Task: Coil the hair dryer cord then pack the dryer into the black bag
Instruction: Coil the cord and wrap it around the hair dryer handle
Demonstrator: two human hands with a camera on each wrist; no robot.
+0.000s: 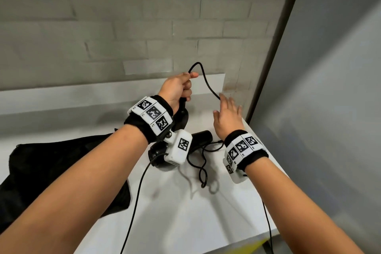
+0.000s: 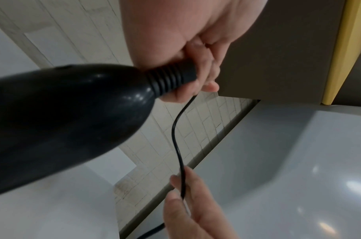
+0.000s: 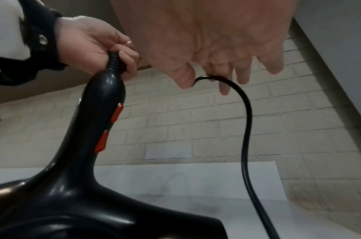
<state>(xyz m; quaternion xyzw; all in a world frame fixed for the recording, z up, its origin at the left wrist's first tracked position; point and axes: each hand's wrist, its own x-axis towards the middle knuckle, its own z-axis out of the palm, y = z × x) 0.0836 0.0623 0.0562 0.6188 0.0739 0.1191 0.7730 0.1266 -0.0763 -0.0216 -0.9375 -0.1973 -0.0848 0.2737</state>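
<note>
The black hair dryer (image 1: 158,153) stands on the white counter (image 1: 185,212) with its handle up, partly hidden behind my left wrist. Its red switches show in the right wrist view on the dryer (image 3: 83,161). My left hand (image 1: 179,86) grips the ribbed cord end of the handle, seen as left hand (image 2: 196,64) on dryer (image 2: 63,113). The black cord (image 1: 206,82) arcs from there to my right hand (image 1: 227,113), whose fingers are straight; the cord (image 3: 247,129) runs loosely between thumb and fingers. More cord lies tangled by the nozzle. The black bag (image 1: 51,171) lies flat at the left.
A tiled wall (image 1: 123,27) stands behind the counter and a grey panel (image 1: 329,88) closes the right side. The counter's front edge runs bottom right. Thin black cables (image 1: 134,202) hang from both wrist cameras over the counter.
</note>
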